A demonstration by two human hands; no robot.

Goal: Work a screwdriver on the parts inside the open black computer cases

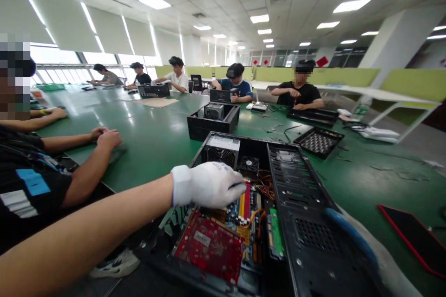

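An open black computer case (289, 213) lies on the table close to me. My left hand (216, 185), in a white glove, is over the motherboard (249, 236) beside the red and yellow memory slots (245, 202). Its fingers are pressed together; whatever is between them is hidden. A red expansion card (211, 250) sits in the near left of the case. Behind my left hand are the power supply (221, 146) and a small fan (249, 163). My right hand (369, 246), in a white and blue glove, grips the case's right side, partly blurred.
A second black case (213, 120) stands just beyond mine. To the right lie a black perforated panel (318, 141) and a red-edged tablet-like device (414, 236). A co-worker's hands (106, 137) are at the left; several people work around the green table (156, 134).
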